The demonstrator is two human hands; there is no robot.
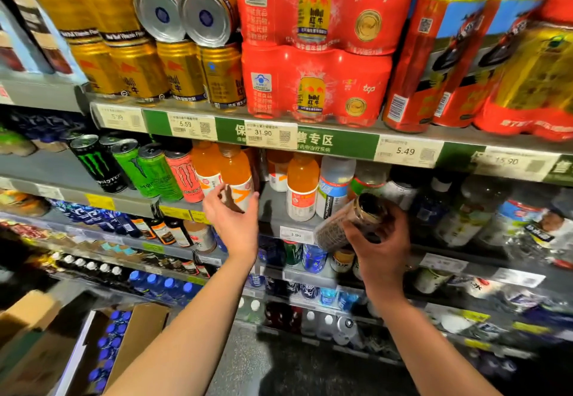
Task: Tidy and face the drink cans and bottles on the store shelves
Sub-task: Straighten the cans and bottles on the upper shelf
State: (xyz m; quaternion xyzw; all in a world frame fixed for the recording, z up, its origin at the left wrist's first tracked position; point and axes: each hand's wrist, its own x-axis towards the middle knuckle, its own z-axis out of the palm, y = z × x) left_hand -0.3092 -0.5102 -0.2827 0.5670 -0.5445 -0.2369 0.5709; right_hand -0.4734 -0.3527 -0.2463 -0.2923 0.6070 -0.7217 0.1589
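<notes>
While the left hand (231,214) curls its fingers round the lower part of an orange bottle (237,178) at the front of the second shelf (273,209), the label is probably being turned outward, which is the facing step of the job. Left of it stand four tall energy cans (139,166): one black, two green, one salmon pink, all upright with logos roughly forward. Beside the held bottle a second orange bottle sits just to its left, and a third stands apart to the right past a bare gap, with another partly hidden behind; that gap looks like the slot to be filled. Further right, the right hand (379,240) grips a dark jar-like bottle (350,222) tilted on its side, mouth toward the camera, clear of the shelf, seemingly carried until a place is found. On the top shelf, two gold cans (186,8) lie on their sides atop an upright row, still needing tidying.
</notes>
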